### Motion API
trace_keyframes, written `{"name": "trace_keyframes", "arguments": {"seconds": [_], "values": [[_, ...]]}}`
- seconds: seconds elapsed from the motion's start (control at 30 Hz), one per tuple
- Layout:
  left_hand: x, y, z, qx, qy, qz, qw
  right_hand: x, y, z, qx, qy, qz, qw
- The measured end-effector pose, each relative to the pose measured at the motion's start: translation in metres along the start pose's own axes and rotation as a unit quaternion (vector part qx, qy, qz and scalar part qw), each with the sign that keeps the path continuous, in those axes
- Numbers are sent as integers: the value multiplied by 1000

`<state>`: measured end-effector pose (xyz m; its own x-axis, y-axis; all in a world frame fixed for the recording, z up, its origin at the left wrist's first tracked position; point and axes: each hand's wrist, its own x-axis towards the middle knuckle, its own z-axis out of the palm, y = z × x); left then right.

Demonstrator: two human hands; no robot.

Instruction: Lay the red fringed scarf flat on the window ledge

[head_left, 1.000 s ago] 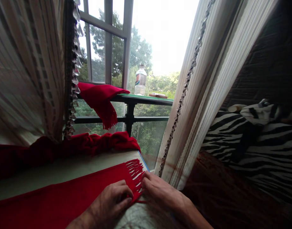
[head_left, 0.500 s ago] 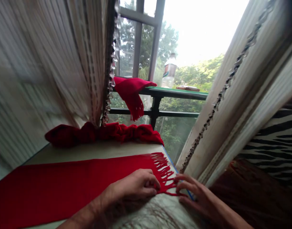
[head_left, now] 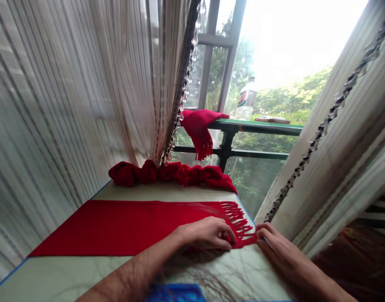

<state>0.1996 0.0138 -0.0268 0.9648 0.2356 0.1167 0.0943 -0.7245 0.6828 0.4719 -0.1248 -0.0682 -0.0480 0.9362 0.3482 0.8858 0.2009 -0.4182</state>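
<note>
The scarf [head_left: 117, 228] lay across the table [head_left: 69, 270], its fringe [head_left: 234, 213] by the right edge, where the right hand [head_left: 274, 241] seemed clamped on the near strands [head_left: 249, 241], apparently straightening them, which called next for a gentle pull; whether the curled left hand [head_left: 209, 233] gripped could not be told.

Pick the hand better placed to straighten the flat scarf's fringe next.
Right, probably. The right hand is at the outer ends of the fringe, by its near strands. The left hand is farther in, at the flat scarf's near edge, so better suited to steadying.
</note>
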Motion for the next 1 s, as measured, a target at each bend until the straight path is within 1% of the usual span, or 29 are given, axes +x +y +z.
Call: {"name": "trace_keyframes", "arguments": {"seconds": [0.03, 0.07, 0.17, 0.23, 0.33, 0.43, 0.5, 0.57, 0.63, 0.73, 0.83, 0.9, 0.97, 1.0], "values": [[0, -1, 1, 7, 0, 0, 1000, 2, 3, -2, 23, -24, 3, 999], [1, -3, 2, 14, -1, 0, 1000, 3, 7, -3, 38, -36, 7, 999], [2, -3, 4, 36, -3, 2, 999, 5, 13, -2, 45, -33, 9, 998], [3, 0, 4, 50, -5, 5, 999, 7, 11, -1, 40, -19, 8, 999], [1, 8, 2, 70, -2, 13, 997, 13, -3, 2, 32, 6, 5, 999], [-7, 17, -9, 84, 5, 30, 996, 22, -28, 6, 28, 7, -11, 1000], [-17, 21, -19, 99, 22, 31, 994, 29, -45, 13, 16, 9, -20, 1000], [-31, 23, -31, 122, 49, 13, 991, 36, -61, 23, -5, 15, -25, 1000], [-48, 20, -41, 148, 79, -20, 986, 44, -76, 37, -33, 12, -31, 999], [-75, 11, -51, 178, 103, -75, 976, 55, -94, 59, -84, -19, -34, 996], [-99, 0, -53, 190, 93, -126, 969, 62, -107, 75, -121, -75, -6, 990], [-111, -5, -51, 192, 76, -151, 967, 62, -112, 79, -128, -119, 14, 984], [-118, -8, -49, 191, 60, -165, 966, 61, -109, 78, -127, -149, 22, 980], [-120, -9, -48, 190, 55, -169, 966, 60, -105, 77, -127, -153, 27, 980]]}}
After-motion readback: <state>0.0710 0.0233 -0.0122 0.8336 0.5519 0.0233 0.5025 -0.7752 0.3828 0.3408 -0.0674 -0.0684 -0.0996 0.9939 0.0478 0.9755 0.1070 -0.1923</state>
